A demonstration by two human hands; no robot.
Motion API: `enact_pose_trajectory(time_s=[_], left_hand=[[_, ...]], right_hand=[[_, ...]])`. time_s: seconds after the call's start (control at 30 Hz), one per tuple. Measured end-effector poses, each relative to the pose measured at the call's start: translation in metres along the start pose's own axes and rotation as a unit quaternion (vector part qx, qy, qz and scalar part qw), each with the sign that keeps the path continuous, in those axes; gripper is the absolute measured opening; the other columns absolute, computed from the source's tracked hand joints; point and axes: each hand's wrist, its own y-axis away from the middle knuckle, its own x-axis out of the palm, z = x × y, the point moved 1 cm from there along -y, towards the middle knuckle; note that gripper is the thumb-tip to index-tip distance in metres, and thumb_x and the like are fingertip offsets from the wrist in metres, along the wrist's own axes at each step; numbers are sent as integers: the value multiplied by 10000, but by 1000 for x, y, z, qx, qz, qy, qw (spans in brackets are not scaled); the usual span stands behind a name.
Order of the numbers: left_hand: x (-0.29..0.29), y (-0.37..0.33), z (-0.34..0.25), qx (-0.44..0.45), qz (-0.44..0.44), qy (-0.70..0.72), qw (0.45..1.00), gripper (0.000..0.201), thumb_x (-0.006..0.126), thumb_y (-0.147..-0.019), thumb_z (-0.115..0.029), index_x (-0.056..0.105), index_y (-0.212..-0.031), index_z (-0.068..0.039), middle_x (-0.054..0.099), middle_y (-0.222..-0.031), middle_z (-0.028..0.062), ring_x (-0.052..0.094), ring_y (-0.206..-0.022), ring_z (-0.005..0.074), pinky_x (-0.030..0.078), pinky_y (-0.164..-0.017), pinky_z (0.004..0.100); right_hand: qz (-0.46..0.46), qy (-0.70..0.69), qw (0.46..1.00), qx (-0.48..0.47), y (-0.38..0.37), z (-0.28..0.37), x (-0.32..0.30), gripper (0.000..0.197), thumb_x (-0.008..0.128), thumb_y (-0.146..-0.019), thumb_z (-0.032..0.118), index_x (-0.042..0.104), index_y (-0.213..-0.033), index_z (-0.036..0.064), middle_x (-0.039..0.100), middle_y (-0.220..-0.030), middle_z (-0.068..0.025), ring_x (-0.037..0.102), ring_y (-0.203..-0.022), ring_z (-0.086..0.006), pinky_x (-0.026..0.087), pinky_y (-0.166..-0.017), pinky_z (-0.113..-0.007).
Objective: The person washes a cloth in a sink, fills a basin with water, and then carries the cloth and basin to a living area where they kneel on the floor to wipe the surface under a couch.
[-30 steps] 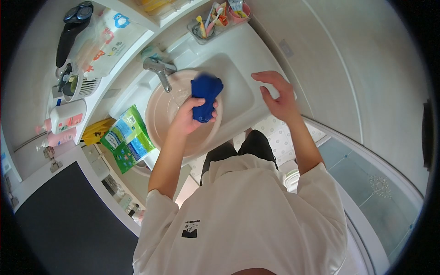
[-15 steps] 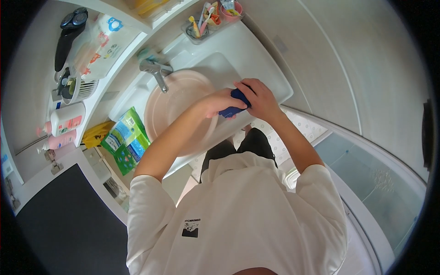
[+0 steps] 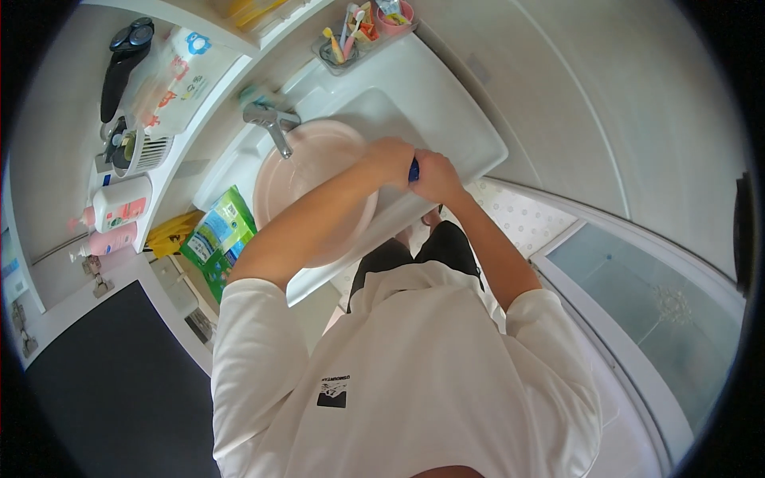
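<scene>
A dark blue cloth (image 3: 413,170) is bunched up, with only a small piece showing between my two fists. My left hand (image 3: 390,162) is closed round one end, its fingers mostly hidden from above. Pressed close beside it, my right hand (image 3: 437,177) is closed on the other end. Both hands are over the right rim of a pale pink basin (image 3: 269,171), which sits in the white sink (image 3: 470,131). A chrome faucet (image 3: 275,123) reaches over the basin's far left edge.
Toothbrushes (image 3: 343,46) stand in a clear holder at the back, beside a pink cup (image 3: 394,16). Left of the basin hangs a green packet (image 3: 219,239) near a yellow cloth (image 3: 171,235). The left shelf holds a shaver (image 3: 121,76) and pump bottles (image 3: 121,205).
My hands have closed tighter and drawn together, so less of the blue cloth shows. My left hand has turned over and shifted slightly up; my right has moved slightly left and down.
</scene>
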Motion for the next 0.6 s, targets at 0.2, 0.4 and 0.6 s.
enact_pose_trajectory(time_s=[0.2,0.4,0.6], left_hand=[[-3,-1,-13,8,-11,-66,998,323,826,-597,-179,752,-895,-79,728,-932,159,710,-914,337,588,-802,423],[9,-7,-11,23,-24,-85,996,345,821,-631,-193,752,-951,-85,723,-976,163,706,-960,326,584,-838,419],[10,-7,4,48,-44,-62,996,425,825,-617,-306,744,-962,-70,716,-991,179,701,-964,341,574,-839,413]], right_hand=[[55,-63,996,10,-8,-24,9,395,753,-634,167,652,-989,26,710,-871,-179,679,-802,-373,535,-715,-436],[203,-263,939,94,-13,-39,5,316,711,-665,95,658,-963,3,645,-746,-49,583,-689,-131,493,-642,-320],[159,-150,975,25,-16,-29,-5,504,740,-635,98,635,-1124,31,692,-933,-150,678,-856,-304,534,-774,-382]])
